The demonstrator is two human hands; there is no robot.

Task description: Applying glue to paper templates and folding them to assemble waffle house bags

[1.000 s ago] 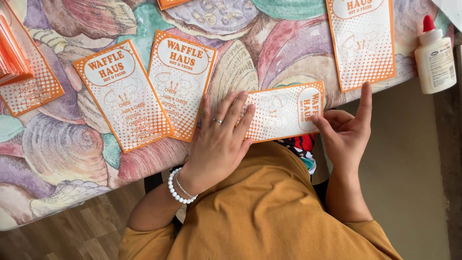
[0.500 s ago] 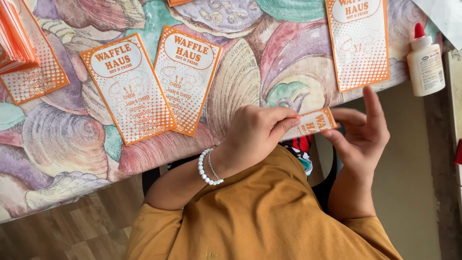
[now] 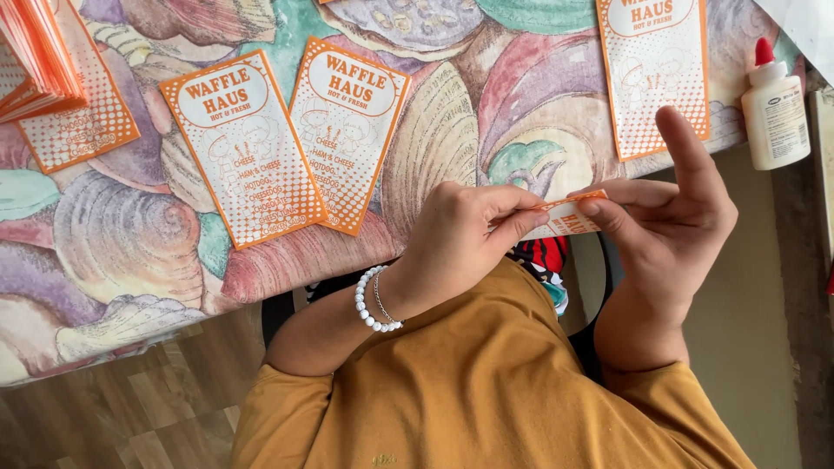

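Observation:
An orange-and-white paper sleeve point(image 3: 573, 217) is held just off the table's near edge, seen almost edge-on. My left hand point(image 3: 460, 239), with a white bead bracelet on the wrist, pinches its left end with curled fingers. My right hand point(image 3: 669, 204) grips its right end between thumb and fingers, the index finger sticking up. Both hands are over my lap and mustard-yellow shirt.
Flat on the shell-patterned tablecloth point(image 3: 452, 122) lie two orange printed sleeves point(image 3: 243, 148) point(image 3: 347, 130), another at the far right point(image 3: 656, 74) and one at the left point(image 3: 78, 130). A stack of orange sleeves point(image 3: 35, 61) sits top left. A white glue bottle with red cap point(image 3: 775, 108) stands right.
The sleeve lay flat under my left palm at the table edge; both hands have since lifted it off the table and turned it nearly edge-on between them.

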